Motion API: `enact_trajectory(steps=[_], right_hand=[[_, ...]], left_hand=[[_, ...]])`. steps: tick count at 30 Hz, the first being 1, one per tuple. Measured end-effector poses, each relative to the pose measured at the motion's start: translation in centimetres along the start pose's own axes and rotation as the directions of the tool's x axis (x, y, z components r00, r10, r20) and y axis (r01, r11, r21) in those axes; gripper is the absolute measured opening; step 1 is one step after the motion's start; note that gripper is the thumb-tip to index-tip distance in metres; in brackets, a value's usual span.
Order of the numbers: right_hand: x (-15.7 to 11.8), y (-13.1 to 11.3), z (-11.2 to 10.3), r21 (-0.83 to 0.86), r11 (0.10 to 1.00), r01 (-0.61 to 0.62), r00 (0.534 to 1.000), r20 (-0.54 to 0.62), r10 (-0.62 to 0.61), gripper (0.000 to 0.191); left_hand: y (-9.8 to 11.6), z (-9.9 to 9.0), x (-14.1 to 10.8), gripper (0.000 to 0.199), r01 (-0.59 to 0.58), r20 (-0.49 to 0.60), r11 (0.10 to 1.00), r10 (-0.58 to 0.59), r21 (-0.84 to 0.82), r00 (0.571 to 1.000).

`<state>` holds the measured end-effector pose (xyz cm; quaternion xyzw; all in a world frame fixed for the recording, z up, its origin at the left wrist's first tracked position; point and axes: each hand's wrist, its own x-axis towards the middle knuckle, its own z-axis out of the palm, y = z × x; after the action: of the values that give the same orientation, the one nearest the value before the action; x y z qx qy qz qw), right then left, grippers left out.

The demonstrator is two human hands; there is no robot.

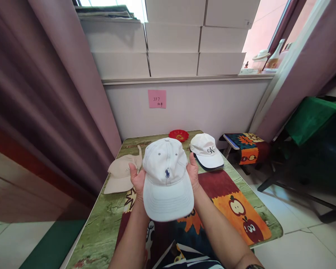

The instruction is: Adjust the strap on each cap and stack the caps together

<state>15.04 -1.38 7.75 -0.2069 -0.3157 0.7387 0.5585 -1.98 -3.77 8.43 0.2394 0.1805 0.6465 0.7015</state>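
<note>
A pale blue-white baseball cap point(168, 164) with a small navy horse-rider emblem is held up over the table, its brim toward me. My left hand point(138, 181) grips its left side, thumb up and fingers hidden behind the cap. On the opposite side my right hand point(193, 172) holds it the same way. To the left lies a beige cap point(123, 168) on the table, its strap sticking up. Right of the held cap sits a white cap point(205, 147) with black letters, stacked on a dark-brimmed cap point(205, 164).
The green wood-patterned table point(100, 220) carries a patterned cloth point(224, 186) under my arms. A red dish point(179, 134) stands at the back edge by the wall. A pink note point(157, 99) is stuck there. Curtains point(72, 74) hang at left; a stool point(249, 149) stands at right.
</note>
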Motion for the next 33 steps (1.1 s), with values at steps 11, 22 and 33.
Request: enact_trajectory(steps=[11,22,33], right_hand=[[-0.6,1.9,-0.9,0.012,1.0,0.019,0.998,-0.059,-0.018,0.085],[-2.0,3.8,-2.1,0.091,0.996,-0.019,0.999,-0.024,0.021,0.086],[-3.1,3.6,-1.5,0.534,0.845,-0.018,0.99,-0.112,0.091,0.058]], left_hand=[[-1.8,-5.0,0.3,0.081,0.064,-0.138,0.996,-0.055,0.064,0.989],[-6.0,-0.6,-1.8,0.093,0.008,0.029,0.997,-0.006,-0.076,1.0],[-3.7,-3.0,-2.3,0.09,0.182,0.341,0.937,-0.073,-0.297,0.937]])
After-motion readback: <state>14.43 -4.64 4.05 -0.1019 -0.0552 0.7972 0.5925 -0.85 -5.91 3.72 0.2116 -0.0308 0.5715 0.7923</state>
